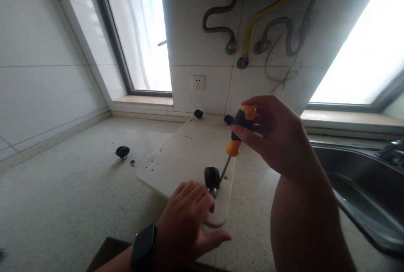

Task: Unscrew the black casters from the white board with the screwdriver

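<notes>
A screwdriver (pixel 240 120) with a yellow and black handle is gripped in my right hand (pixel 277 137). Its shaft slants down to the base of a black caster wheel (pixel 212 177) at the near corner of a white board (pixel 186 150); the tip is hidden behind the wheel. My left hand (pixel 186 209) rests on the board's near edge beside this caster, thumb spread away from the fingers. Two more casters, a left one (pixel 198 114) and a right one (pixel 228 119), stand at the board's far end. Several holes show in its left corner.
A loose caster (pixel 122 151) lies on the speckled countertop (pixel 72 188) left of the board, near a small pile of screws (pixel 132 162). At right is a metal sink (pixel 369 196) with a faucet (pixel 391 149). A socket (pixel 199 83) and hoses (pixel 252 22) are on the tiled wall.
</notes>
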Motion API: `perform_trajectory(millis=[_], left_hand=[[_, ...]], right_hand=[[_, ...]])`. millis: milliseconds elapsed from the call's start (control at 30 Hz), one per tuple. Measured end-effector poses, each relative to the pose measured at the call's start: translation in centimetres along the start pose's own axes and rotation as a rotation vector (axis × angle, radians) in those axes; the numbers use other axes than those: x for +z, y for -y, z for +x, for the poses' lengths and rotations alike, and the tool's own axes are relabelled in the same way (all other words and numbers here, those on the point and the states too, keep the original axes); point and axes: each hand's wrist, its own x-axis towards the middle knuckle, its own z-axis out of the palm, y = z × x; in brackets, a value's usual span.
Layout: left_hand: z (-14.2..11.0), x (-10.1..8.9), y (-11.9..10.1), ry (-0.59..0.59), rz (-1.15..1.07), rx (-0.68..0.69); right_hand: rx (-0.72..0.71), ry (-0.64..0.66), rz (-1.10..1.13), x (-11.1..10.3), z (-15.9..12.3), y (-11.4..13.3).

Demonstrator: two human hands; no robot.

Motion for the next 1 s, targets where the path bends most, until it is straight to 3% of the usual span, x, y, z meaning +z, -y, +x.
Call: perform_trajectory(millis=[367, 533, 633, 800, 1000], left_hand=[[-2.3, 0.7, -0.3, -0.036, 0.188, -0.038], [-2.5, 2.0, -1.1, -0.140, 0.244, -0.052], [-2.4, 2.0, -1.3, -0.098, 0.249, -0.101], [-2.3, 0.2, -1.5, 0.008, 0.222, -0.156], [-2.6, -3.5, -1.0, 0.178, 0.223, -0.269]], right_hand=[[-0.049, 0.019, -0.099, 0.9, -0.3, -0.1], [-0.039, 0.068, -0.035, 1.8, -0.3, 0.0], [-0.040, 0.066, -0.025, 2.0, -0.2, -0.1], [-0.072, 0.026, -0.052, 1.8, -0.3, -0.1], [-0.084, 0.049, -0.038, 2.3, -0.6, 0.5]])
